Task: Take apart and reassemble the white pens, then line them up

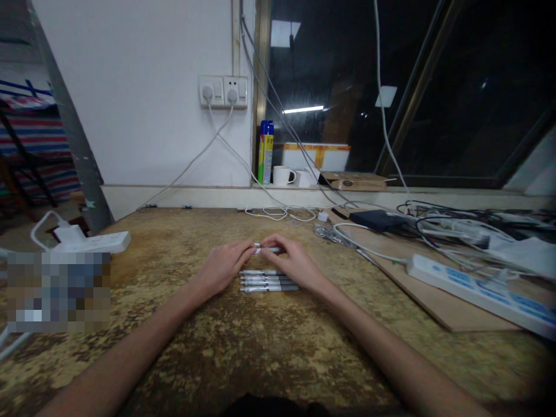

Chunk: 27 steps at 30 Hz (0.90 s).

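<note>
A white pen lies crosswise between my two hands, just above or on the worn wooden table; I cannot tell which. The fingertips of my left hand are closed at its left end. My right hand pinches it from the right, thumb below and fingers curled over. Close in front of the hands, several similar pens with white and grey barrels lie side by side in a neat stack of rows. My right hand partly covers their right ends.
On the right, a brown board carries a white power strip, tangled cables and a black adapter. Another power strip is at the left edge. A spray can and white mug stand on the sill.
</note>
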{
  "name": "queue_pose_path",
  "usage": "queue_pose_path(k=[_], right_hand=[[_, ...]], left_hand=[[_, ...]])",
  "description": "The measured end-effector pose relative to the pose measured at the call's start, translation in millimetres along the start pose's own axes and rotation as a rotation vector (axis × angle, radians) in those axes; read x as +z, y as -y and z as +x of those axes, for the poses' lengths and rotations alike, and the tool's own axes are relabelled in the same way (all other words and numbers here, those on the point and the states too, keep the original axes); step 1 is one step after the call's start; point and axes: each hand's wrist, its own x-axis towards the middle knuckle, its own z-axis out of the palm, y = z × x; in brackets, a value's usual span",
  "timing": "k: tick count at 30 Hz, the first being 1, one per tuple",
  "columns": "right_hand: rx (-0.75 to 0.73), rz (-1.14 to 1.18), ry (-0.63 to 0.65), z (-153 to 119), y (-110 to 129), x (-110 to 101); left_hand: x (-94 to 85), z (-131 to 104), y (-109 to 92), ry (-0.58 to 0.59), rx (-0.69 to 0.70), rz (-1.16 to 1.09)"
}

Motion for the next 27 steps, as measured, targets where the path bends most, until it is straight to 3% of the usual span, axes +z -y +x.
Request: queue_pose_path(k=[3,9,14,27], right_hand=[[0.062,-0.010,0.018,0.3,-1.3,-0.9],[-0.009,0.056,0.003,1.5,-3.0,-1.3],[0.087,0.079,-0.012,1.9,-4.4,0.9],[-0.102,-0.067,-0.073,3.1,-5.0,-4.8]], left_hand=[[-0.7,0.2,-0.3,0.014,0.003,-0.007],[-2.1,0.5,0.8,0.031,-0.001,-0.031],[-2.4,0.1,2.4,0.016,0.005,-0.016],[-2.5,3.3,3.8,0.060,-0.031,-0.276]])
